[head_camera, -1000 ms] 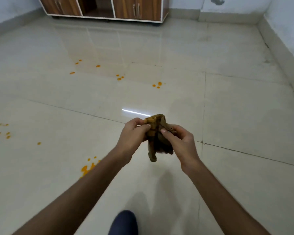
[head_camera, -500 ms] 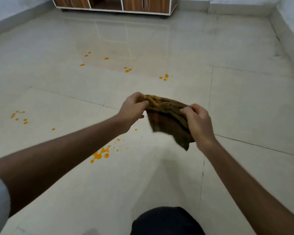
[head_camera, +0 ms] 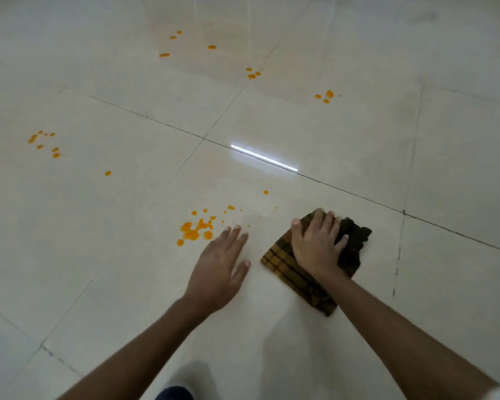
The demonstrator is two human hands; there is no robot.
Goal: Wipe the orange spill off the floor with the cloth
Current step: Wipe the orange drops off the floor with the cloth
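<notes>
A brown and yellow checked cloth (head_camera: 286,262) lies flat on the pale tiled floor. My right hand (head_camera: 316,246) presses down on top of it, fingers spread. My left hand (head_camera: 218,267) rests flat on the bare floor just left of the cloth, holding nothing. The biggest orange spill (head_camera: 195,230) is a cluster of blotches and drops just beyond my left fingertips, left of the cloth. Smaller orange drops (head_camera: 265,192) dot the floor above it.
More orange drop clusters lie farther off: at the far left (head_camera: 42,142), top centre (head_camera: 172,43), near a tile joint (head_camera: 253,74) and at upper right (head_camera: 325,96). A bright light reflection (head_camera: 264,158) streaks the glossy tiles. My dark-clad knee (head_camera: 175,394) shows at the bottom edge.
Both hands held the cloth in the air and spread it open; now it lies on the floor under my right hand, my left hand has let go, and the view has dropped close to the floor.
</notes>
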